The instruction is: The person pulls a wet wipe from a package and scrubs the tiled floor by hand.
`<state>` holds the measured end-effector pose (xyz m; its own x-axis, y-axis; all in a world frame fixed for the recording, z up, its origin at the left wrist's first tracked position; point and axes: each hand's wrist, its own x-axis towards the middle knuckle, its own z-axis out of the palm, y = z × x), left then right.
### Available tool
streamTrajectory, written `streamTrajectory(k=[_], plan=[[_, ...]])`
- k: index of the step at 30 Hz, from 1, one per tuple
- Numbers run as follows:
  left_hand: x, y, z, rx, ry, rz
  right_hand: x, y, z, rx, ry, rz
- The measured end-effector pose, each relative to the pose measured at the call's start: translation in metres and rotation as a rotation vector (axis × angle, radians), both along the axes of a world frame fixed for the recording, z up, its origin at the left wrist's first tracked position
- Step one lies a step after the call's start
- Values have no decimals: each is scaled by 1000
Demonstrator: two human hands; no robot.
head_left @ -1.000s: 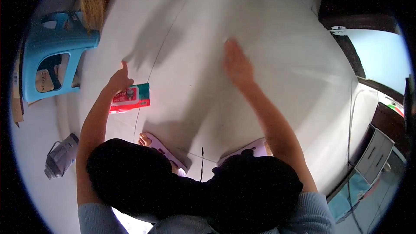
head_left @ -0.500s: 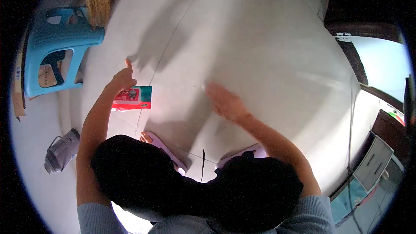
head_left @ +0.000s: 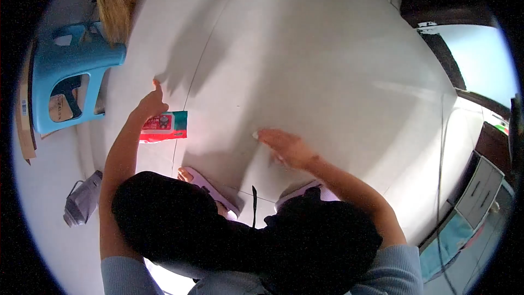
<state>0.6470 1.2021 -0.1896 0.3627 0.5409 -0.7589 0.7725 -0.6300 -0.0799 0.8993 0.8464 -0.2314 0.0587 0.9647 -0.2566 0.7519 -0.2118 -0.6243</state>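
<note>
My left hand (head_left: 153, 102) is low over the floor at the left, one finger stretched forward and the thumb apart, with nothing visible between them. Just behind it, partly covered by the hand and wrist, lies a red and green wipes pack (head_left: 179, 125). My right hand (head_left: 284, 146) is low over the pale tiled floor (head_left: 327, 76), in front of my feet. Its fingers are pressed together, and a small white thing (head_left: 255, 135) shows at their tips; what it is cannot be made out.
A blue plastic stool (head_left: 76, 65) stands at the left below a straw broom (head_left: 120, 0). A grey bottle-like object (head_left: 83, 199) lies lower left. At the right are a cable (head_left: 440, 175) and a small drawer unit (head_left: 480, 192). Purple slippers (head_left: 210, 188) are on my feet.
My right hand has swept back toward my feet and leftward, the white bit moving with its fingertips. My left hand and the pack keep nearly the same place; the view has shifted slightly.
</note>
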Motion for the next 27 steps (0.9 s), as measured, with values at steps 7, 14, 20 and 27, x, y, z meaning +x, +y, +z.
streamTrajectory(k=[7, 14, 20, 27], plan=[[-8, 8, -7, -7, 0, 25, 23, -1, -22, 245, -159, -346], [-21, 14, -19, -3, -60, -45, 44, -21, 9, 97, 245, -108], [-31, 19, -33, -9, -93, 0, 230, 20, 43, 205, -174, -1152], [-25, 19, -30, 4, -32, -22, 57, 38, -25, 62, 130, -463]])
